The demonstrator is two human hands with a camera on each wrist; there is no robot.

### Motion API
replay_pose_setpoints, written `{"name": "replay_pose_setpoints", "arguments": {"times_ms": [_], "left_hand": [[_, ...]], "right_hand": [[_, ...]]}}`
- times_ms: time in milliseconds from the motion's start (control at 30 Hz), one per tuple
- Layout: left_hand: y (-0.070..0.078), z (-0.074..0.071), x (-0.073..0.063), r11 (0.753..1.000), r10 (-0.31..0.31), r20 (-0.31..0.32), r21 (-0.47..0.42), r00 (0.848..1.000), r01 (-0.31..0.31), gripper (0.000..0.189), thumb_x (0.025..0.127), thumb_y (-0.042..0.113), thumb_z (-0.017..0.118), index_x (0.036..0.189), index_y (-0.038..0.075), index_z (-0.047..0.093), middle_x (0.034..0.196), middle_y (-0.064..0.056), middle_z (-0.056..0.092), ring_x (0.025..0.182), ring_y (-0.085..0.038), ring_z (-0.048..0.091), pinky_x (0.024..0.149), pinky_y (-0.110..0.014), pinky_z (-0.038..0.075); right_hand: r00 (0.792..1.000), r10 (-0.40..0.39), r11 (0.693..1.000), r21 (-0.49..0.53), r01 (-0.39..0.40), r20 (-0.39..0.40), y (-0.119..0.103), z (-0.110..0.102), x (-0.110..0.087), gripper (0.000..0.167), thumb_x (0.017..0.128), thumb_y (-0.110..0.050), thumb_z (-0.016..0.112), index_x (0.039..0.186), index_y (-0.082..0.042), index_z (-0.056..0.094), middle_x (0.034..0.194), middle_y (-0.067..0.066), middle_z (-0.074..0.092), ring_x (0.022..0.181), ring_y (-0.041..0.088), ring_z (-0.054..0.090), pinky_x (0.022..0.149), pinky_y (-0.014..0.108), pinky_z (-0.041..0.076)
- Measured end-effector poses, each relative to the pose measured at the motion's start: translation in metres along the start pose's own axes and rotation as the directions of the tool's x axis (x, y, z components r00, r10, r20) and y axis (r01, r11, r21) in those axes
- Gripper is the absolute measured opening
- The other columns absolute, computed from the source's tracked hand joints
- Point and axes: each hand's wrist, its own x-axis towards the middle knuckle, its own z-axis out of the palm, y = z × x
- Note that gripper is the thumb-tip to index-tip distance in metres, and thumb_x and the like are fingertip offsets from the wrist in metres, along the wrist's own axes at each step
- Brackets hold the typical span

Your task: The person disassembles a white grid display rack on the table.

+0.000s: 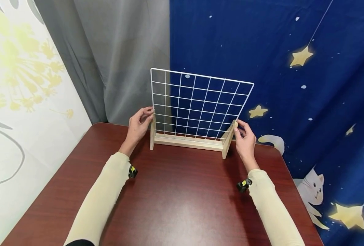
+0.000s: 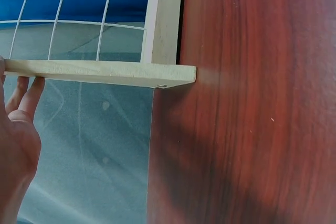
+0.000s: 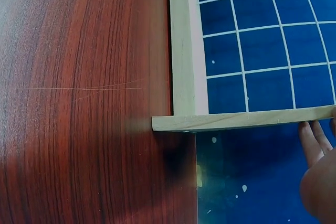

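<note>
Narrow left grip, right grip on stand

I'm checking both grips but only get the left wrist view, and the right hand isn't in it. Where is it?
Observer: The right hand holds the right wooden side piece near its top.
Operator: My picture cuts off the wire grid. Where is its upper edge?
Observer: In the head view, higher than both that hand and the left hand.
Operator: Anything attached near the right hand?
Observer: Yes, a small black device by the pale sleeve.
</note>
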Motion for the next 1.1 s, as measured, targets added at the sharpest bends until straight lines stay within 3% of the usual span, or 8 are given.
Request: {"name": "replay_pose_setpoints", "arguments": {"times_ms": [233, 467, 633, 733, 967, 1100], "left_hand": [[0.007, -0.001, -0.013, 0.999, 0.038, 0.006, 0.031, 0.999, -0.038, 0.010, 0.097, -0.011, 0.066, 0.105, -0.017, 0.064, 0.137, -0.031, 0.066, 0.125, -0.044, 0.068, 0.106, -0.028, 0.059], [0.014, -0.004, -0.026, 0.994, 0.081, 0.031, 0.075, 0.996, -0.083, 0.009, 0.095, -0.014, 0.068, 0.104, -0.015, 0.067, 0.136, -0.030, 0.066, 0.121, -0.037, 0.072, 0.091, -0.018, 0.063], [0.021, -0.007, -0.036, 0.986, 0.127, 0.056, 0.100, 0.990, -0.132, 0.013, 0.092, -0.016, 0.069, 0.105, -0.015, 0.069, 0.132, -0.031, 0.067, 0.116, -0.038, 0.072, 0.091, -0.015, 0.062], [0.017, -0.011, -0.042, 0.980, 0.149, 0.066, 0.125, 0.987, -0.157, 0.013, 0.092, -0.016, 0.070, 0.105, -0.014, 0.070, 0.131, -0.030, 0.067, 0.114, -0.039, 0.071, 0.093, -0.015, 0.061], [0.005, -0.027, -0.054, 0.974, 0.158, 0.084, 0.153, 0.984, -0.169, 0.011, 0.094, -0.007, 0.073, 0.105, -0.003, 0.073, 0.135, -0.015, 0.068, 0.119, -0.020, 0.072, 0.098, -0.019, 0.061], [0.009, -0.030, -0.061, 0.973, 0.162, 0.081, 0.152, 0.983, -0.173, 0.011, 0.095, -0.006, 0.072, 0.106, -0.004, 0.072, 0.137, -0.017, 0.067, 0.122, -0.010, 0.070, 0.101, -0.025, 0.061]], "right_hand": [[1.000, -0.014, 1.000, -0.006, 0.014, -0.001, 0.000, -0.003, -0.002, 0.036, 0.102, 0.000, 0.065, 0.139, -0.001, 0.066, 0.142, 0.018, 0.068, 0.121, 0.042, 0.071, 0.085, 0.009, 0.055], [0.999, -0.033, 0.999, 0.016, 0.033, 0.017, 0.005, -0.007, -0.004, 0.037, 0.102, 0.001, 0.064, 0.139, 0.001, 0.066, 0.142, 0.020, 0.067, 0.118, 0.045, 0.071, 0.089, 0.007, 0.056], [0.999, -0.020, 0.997, 0.075, 0.016, 0.048, 0.009, -0.011, -0.004, 0.037, 0.103, 0.000, 0.064, 0.140, 0.000, 0.065, 0.139, 0.025, 0.068, 0.119, 0.047, 0.070, 0.085, 0.008, 0.059], [0.998, -0.020, 0.994, 0.111, 0.013, 0.064, 0.010, -0.011, -0.002, 0.037, 0.103, 0.000, 0.064, 0.140, 0.001, 0.065, 0.137, 0.027, 0.068, 0.118, 0.048, 0.069, 0.086, 0.013, 0.062], [0.995, -0.028, 0.990, 0.137, 0.015, 0.093, 0.008, -0.005, -0.001, 0.037, 0.103, 0.001, 0.063, 0.141, 0.000, 0.065, 0.135, 0.029, 0.068, 0.118, 0.049, 0.069, 0.086, 0.016, 0.063], [0.995, -0.020, 0.989, 0.149, 0.005, 0.100, 0.008, -0.004, -0.001, 0.037, 0.103, 0.001, 0.063, 0.141, -0.001, 0.066, 0.135, 0.028, 0.069, 0.117, 0.044, 0.070, 0.085, 0.015, 0.063]]}}
